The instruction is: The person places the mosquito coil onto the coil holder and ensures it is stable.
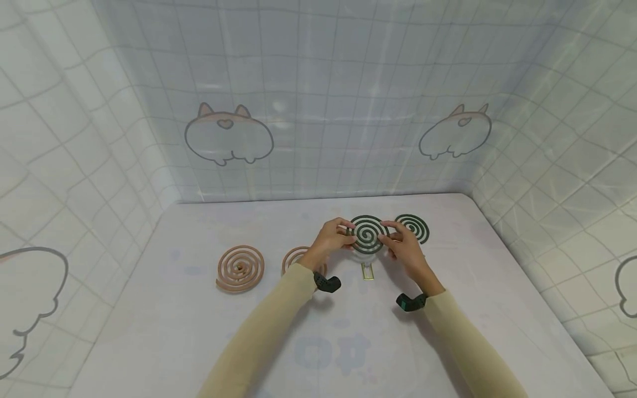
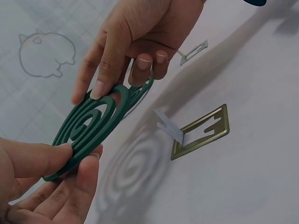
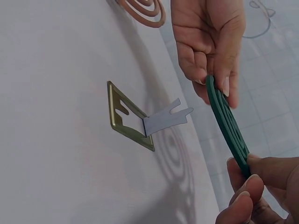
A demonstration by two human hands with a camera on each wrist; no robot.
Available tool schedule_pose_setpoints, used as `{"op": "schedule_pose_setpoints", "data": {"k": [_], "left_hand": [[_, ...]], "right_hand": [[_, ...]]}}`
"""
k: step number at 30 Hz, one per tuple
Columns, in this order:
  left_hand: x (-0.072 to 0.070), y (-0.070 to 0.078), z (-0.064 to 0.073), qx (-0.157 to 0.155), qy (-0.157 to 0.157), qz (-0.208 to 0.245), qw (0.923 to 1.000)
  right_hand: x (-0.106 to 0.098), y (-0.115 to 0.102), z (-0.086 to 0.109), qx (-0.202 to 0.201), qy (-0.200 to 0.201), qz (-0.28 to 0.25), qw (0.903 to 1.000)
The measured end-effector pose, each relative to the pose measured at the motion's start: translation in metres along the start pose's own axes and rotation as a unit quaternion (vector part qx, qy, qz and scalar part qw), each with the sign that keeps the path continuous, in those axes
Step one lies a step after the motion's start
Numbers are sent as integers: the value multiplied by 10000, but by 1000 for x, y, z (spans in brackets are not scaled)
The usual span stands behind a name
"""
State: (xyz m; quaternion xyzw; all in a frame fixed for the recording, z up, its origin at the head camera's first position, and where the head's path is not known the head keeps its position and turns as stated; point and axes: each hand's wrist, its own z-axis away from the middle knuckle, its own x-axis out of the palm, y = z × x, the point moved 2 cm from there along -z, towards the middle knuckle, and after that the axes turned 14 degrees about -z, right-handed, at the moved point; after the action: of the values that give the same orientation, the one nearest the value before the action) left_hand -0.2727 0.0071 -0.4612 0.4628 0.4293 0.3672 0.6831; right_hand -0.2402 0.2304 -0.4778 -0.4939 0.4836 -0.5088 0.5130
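Around you the largest thing is the pale gridded curtain (image 1: 323, 72), printed with rounded animal shapes, and below it the white table (image 1: 149, 331). Your cream sleeves (image 1: 264, 337) reach in from the near edge.

Your left hand (image 1: 330, 237) pinches one side of a dark green coil (image 1: 367, 235) between thumb and fingers; your right hand (image 1: 407, 249) pinches the opposite side. You hold the coil raised off the table: the head view shows its spiral face, your right wrist view shows it almost edge-on, and both wrist views show its spiral shadow below.

Left of your hands lies a tan coil (image 1: 240, 269), whole in the head view, with a gold-coloured bit at its centre. A second tan coil (image 1: 293, 257) is partly covered by your left arm. Just beside your right hand is another green coil (image 1: 412, 229); your left wrist view adds a second metal stand (image 2: 194, 52) near it.

Dark wrist devices (image 1: 327, 282) sit at your cuffs. The gold metal stand (image 1: 367, 271) near your hands looks like a small plate from above, but the wrist views reveal its cut-out and the forked tab (image 3: 167, 119) rising from it. Only your right wrist view shows a thin looped cord (image 3: 269, 22).
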Motion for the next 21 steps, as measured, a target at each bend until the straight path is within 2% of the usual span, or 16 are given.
{"op": "schedule_pose_setpoints", "data": {"k": [10, 21], "left_hand": [[3, -1, 8, -44, -196, -113, 9997], [6, -3, 18, 165, -356, -67, 9992]], "right_hand": [[-3, 2, 12, 99, 57, -35, 9999], [-7, 5, 20, 149, -50, -58, 9999]]}}
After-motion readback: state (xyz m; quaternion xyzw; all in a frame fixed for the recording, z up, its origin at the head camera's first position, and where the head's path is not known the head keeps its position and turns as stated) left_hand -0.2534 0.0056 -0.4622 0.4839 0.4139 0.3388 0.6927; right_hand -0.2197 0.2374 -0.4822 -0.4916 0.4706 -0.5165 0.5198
